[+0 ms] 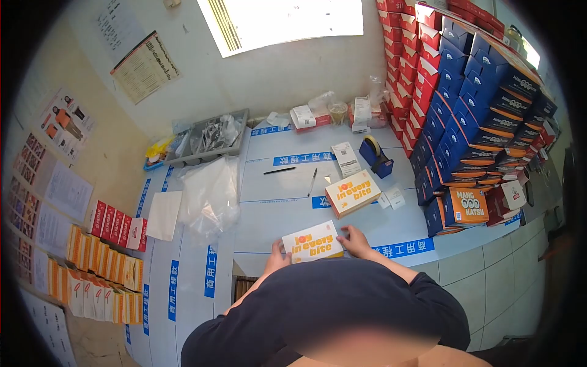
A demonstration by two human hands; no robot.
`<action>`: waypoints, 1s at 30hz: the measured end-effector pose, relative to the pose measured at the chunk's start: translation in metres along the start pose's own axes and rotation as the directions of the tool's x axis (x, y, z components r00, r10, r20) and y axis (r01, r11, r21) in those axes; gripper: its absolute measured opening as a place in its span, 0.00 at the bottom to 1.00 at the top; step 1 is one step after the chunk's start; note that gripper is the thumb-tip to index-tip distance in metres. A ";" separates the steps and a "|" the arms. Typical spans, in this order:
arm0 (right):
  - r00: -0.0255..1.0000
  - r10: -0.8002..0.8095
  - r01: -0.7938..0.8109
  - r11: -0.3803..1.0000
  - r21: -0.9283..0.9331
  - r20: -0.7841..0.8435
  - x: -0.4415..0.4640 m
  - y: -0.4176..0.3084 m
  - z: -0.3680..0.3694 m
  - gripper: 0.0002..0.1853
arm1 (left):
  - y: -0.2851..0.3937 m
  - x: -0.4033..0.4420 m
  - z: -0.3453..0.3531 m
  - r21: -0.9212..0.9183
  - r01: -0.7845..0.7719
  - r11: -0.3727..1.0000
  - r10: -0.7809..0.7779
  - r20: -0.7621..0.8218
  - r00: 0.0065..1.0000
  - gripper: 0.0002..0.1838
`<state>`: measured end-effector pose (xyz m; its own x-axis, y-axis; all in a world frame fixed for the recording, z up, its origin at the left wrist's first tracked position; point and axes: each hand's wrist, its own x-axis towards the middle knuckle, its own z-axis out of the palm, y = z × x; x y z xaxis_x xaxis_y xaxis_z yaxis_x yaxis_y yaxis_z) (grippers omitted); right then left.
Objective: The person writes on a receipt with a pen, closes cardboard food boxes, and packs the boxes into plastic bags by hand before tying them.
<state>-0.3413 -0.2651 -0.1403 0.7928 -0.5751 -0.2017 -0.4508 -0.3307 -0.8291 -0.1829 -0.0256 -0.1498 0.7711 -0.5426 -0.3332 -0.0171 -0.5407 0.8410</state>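
A white food box (pixel 310 240) with yellow and orange "joy in every bite" lettering lies at the table's near edge, in front of my body. Its left side is gripped by my left hand (pixel 277 259), fingers bent against the edge. My right hand (pixel 354 241) holds the right corner, thumb and fingers curled there. Just beyond sits a second box of the same print (pixel 353 194), with a paper receipt (pixel 347 160) behind it and small paper slips (pixel 392 196) to its right. A blue tape dispenser (pixel 375 156) stands farther back.
Tall stacks of blue boxes (pixel 465 116) and red boxes (pixel 411 73) rise on the right. Two pens, a black one (pixel 279 170) among them, lie mid-table. To the left are clear plastic bags (pixel 211 196), a grey tray (pixel 235 148) and rows of orange-and-white boxes (pixel 101 260).
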 end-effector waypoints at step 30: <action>0.651 -0.755 0.759 0.643 -0.108 0.076 0.068 0.010 -0.034 0.20 | 0.052 -0.009 0.016 0.666 -0.695 0.273 0.335 0.611 0.717 0.31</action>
<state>-0.3062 -0.3331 -0.1439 0.8876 -0.0677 0.4556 0.2676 -0.7292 -0.6298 -0.2014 -0.0590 -0.1102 0.1581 -0.9631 -0.2178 -0.9640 -0.1983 0.1771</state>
